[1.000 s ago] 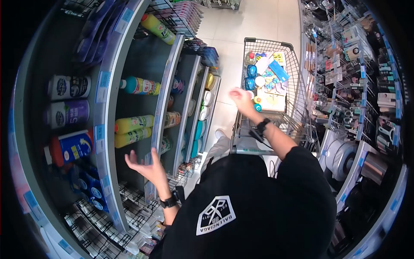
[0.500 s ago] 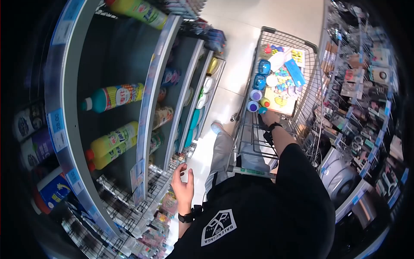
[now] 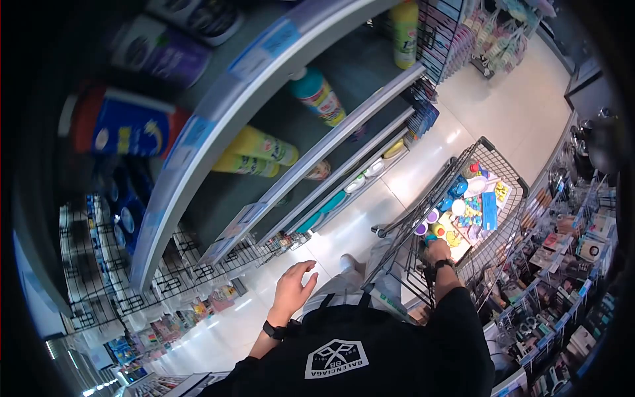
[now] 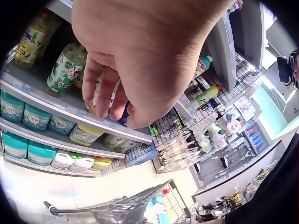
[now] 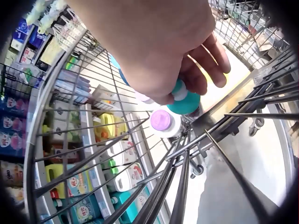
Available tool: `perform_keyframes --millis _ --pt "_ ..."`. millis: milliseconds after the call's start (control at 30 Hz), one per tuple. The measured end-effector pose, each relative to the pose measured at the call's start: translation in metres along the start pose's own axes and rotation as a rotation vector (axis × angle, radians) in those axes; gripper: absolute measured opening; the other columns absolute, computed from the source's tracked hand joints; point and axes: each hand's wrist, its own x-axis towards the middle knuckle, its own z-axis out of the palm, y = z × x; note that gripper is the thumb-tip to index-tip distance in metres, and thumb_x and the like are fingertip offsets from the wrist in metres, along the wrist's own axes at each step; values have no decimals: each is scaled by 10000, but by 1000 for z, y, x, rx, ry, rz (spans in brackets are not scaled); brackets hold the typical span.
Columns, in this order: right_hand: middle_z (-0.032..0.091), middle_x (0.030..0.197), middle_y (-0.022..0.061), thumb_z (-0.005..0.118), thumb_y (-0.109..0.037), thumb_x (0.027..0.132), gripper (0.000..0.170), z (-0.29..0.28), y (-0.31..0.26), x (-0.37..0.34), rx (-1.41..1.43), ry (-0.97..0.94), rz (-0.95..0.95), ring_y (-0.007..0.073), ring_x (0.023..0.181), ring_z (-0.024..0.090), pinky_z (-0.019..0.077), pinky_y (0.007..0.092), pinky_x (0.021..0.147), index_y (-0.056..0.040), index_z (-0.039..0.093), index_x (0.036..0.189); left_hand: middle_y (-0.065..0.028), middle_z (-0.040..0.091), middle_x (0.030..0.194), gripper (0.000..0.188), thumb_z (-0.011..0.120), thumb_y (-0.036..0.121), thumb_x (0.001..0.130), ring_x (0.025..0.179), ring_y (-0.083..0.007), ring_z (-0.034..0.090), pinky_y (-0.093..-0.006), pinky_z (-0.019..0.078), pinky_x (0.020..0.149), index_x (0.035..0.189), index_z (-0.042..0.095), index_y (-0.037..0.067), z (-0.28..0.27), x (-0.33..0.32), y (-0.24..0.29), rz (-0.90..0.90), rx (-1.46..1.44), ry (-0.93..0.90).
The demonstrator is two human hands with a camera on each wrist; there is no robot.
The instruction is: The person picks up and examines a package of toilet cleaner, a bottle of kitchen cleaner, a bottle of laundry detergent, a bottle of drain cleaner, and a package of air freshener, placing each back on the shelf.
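Note:
Down inside the shopping cart [image 3: 491, 140], my right hand [image 3: 438, 251] holds a teal bottle [image 5: 185, 103] by its cap, thumb on one side and fingers on the other. Right beside it in the right wrist view stands a white bottle with a purple cap [image 5: 161, 120]. My left hand [image 3: 291, 286] hangs in the air between the shelves and my body, its fingers loosely bent with nothing in them. In the left wrist view, that hand [image 4: 135, 60] overlaps shelves of bottles.
Shelves on the left hold yellow bottles [image 3: 264, 145], a teal-capped bottle [image 3: 317, 96] and a red-and-blue container [image 3: 129, 126]. The cart also carries blue containers [image 3: 456, 188] and a blue box [image 3: 489, 210]. Racks of hanging goods [image 3: 562, 238] line the right side.
My right hand has come down into the cart and onto the teal bottle. My left hand has drawn back from the shelf toward my body. The head view has turned.

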Motion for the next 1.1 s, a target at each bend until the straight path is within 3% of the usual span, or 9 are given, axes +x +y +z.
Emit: perform_keyframes --millis 200,467,533,567,667,800,933,1033,1100 --pt "733 1111 263 630 -532 925 568 -26 33 -75 -30 191 -108 397 1041 724 575 489 907 -2 758 1084 -133 714 1140 278 692 183 933 1066 -337 679 -424 548 906 1180 681 58 -20 -33 -36 161 -36 29" --pt "601 684 319 657 -412 905 512 -100 1 -293 377 607 -429 467 689 656 489 532 646 86 685 789 -128 635 1268 282 708 162 919 1186 -363 604 -438 515 985 1179 657 66 -40 -73 -79 450 -61 169" --pt "581 602 263 670 -421 925 539 -103 -2 -328 347 711 -557 346 582 671 476 465 571 102 660 795 -130 625 1287 277 707 159 919 1211 -367 587 -438 505 1000 1175 657 66 -40 -78 -85 529 -90 163" --pt "564 619 287 659 -417 921 538 -109 -10 -359 438 650 -564 418 588 611 457 487 588 92 651 750 -146 602 1325 292 717 171 910 1246 -384 557 -457 480 1040 1174 655 62 -43 -83 -81 532 -107 154" --pt "514 549 198 712 -368 931 507 -122 -29 -447 428 736 -728 271 487 506 405 421 518 75 612 706 -180 496 1475 544 779 248 869 1349 -427 475 -492 417 1120 1336 580 53 -58 -96 -66 661 -84 149" --pt "459 525 82 731 -296 932 427 -128 -56 -551 599 554 -892 123 499 407 338 340 487 41 610 701 -176 409 1553 690 815 277 813 1432 -429 381 -500 378 1162 1409 539 66 -73 -112 -40 759 -165 190" --pt "530 579 82 710 -244 940 343 -121 -71 -610 474 428 -1147 141 523 451 366 325 513 23 648 735 -169 619 1355 774 908 226 665 1250 -383 597 -450 478 1065 1343 573 63 -80 -128 -39 938 -209 364" --pt "615 666 90 692 -220 957 279 -95 -92 -618 561 417 -1312 160 581 554 434 305 569 21 676 818 -93 742 1010 632 908 183 650 911 -273 740 -370 581 862 1205 635 51 -86 -148 -51 832 -362 297" --pt "705 818 97 681 -180 977 216 -87 -97 -623 660 359 -1374 168 725 675 514 282 695 35 690 963 -81 738 1023 622 911 196 671 913 -241 738 -361 579 865 1204 628 43 -98 -163 -50 745 -561 107"
